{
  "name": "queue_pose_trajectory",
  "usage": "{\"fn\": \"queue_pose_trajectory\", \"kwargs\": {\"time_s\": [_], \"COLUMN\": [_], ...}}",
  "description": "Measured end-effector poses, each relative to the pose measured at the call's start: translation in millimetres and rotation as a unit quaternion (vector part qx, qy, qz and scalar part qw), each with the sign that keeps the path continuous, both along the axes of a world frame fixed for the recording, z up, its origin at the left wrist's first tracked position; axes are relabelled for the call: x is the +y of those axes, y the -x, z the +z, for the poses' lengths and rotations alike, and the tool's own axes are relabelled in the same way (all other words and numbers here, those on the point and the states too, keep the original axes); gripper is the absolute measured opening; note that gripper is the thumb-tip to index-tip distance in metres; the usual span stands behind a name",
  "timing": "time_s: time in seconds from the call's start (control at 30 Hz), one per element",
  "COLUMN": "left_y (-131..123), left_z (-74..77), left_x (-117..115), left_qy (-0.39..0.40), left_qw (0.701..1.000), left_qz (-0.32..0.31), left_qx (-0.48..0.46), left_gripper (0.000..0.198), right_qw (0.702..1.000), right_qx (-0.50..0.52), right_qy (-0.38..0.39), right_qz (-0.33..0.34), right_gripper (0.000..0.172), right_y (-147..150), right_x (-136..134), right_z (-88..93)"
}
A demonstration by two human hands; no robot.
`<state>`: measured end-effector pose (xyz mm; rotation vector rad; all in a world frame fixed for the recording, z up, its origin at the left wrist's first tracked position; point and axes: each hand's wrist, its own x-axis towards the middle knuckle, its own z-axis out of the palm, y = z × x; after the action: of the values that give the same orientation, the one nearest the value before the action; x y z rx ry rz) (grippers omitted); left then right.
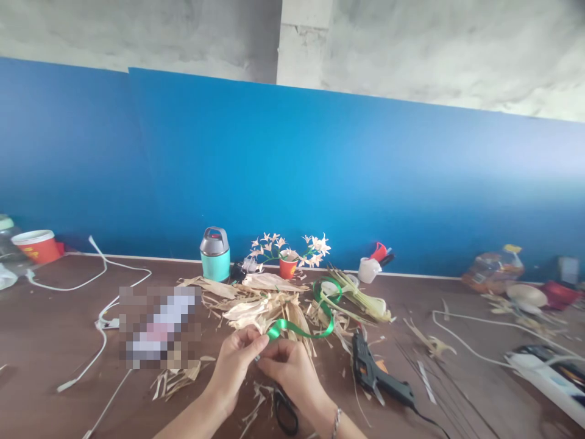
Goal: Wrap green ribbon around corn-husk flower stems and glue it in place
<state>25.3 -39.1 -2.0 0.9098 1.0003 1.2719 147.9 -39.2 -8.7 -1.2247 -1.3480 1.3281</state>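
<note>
My left hand (pixel 240 360) is closed, thumb and fingers pinched on the end of a shiny green ribbon (pixel 301 331). Close beside it, my right hand (pixel 290 369) is closed too, its fingertips at a small thing between the hands that I cannot make out. From the fingers the ribbon curls right and back to its roll (pixel 329 289). Pale dried husks (pixel 256 308) lie just beyond the hands. Black scissor handles (pixel 286 411) show under my right wrist, and a black glue gun (pixel 379 372) lies to the right.
Behind the husks stand a turquoise flask (pixel 215 256), a red cup (pixel 287 266) with pale flowers and a white cup (pixel 368 269). A bundle of stalks (pixel 365 300) lies right of the roll. White cables (pixel 103 311) run at left; a power strip (pixel 548 384) is at right.
</note>
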Motion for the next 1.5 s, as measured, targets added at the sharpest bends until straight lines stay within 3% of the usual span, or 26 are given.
{"fn": "queue_pose_trajectory", "kwargs": {"time_s": [0.13, 0.3, 0.4, 0.53, 0.87, 1.17, 1.5], "left_y": [1.6, 1.9, 1.1, 0.5, -1.8, -0.5, 2.5], "left_z": [-1.2, -4.5, -4.2, -1.3, 9.2, -1.0, 4.0], "left_x": [0.3, 2.2, 1.8, 0.3, -3.4, -0.3, 0.5], "left_qy": [-0.003, 0.008, 0.003, -0.005, 0.003, 0.032, 0.024], "left_qw": [1.000, 1.000, 1.000, 0.999, 0.999, 0.999, 0.999], "left_qz": [-0.005, 0.006, -0.001, -0.030, -0.017, 0.012, 0.007], "left_qx": [-0.012, 0.009, 0.023, 0.026, 0.044, 0.036, 0.025], "left_gripper": [0.034, 0.031, 0.031, 0.033, 0.037, 0.034, 0.035], "right_qw": [0.999, 0.975, 0.966, 0.981, 0.989, 0.991, 0.988], "right_qx": [-0.023, -0.061, -0.048, -0.036, -0.067, -0.058, -0.093], "right_qy": [-0.033, -0.173, -0.235, -0.188, -0.108, -0.097, -0.095], "right_qz": [0.010, -0.127, -0.097, -0.024, -0.077, -0.069, -0.082], "right_gripper": [0.010, 0.011, 0.019, 0.025, 0.011, 0.012, 0.008], "right_y": [-2.9, -14.7, -19.8, -20.4, -21.6, -19.4, -21.6], "right_x": [0.3, 2.4, 3.7, 4.7, 9.4, 6.7, 13.3], "right_z": [1.7, 4.8, 5.6, 2.5, 1.4, 7.2, 2.5]}}
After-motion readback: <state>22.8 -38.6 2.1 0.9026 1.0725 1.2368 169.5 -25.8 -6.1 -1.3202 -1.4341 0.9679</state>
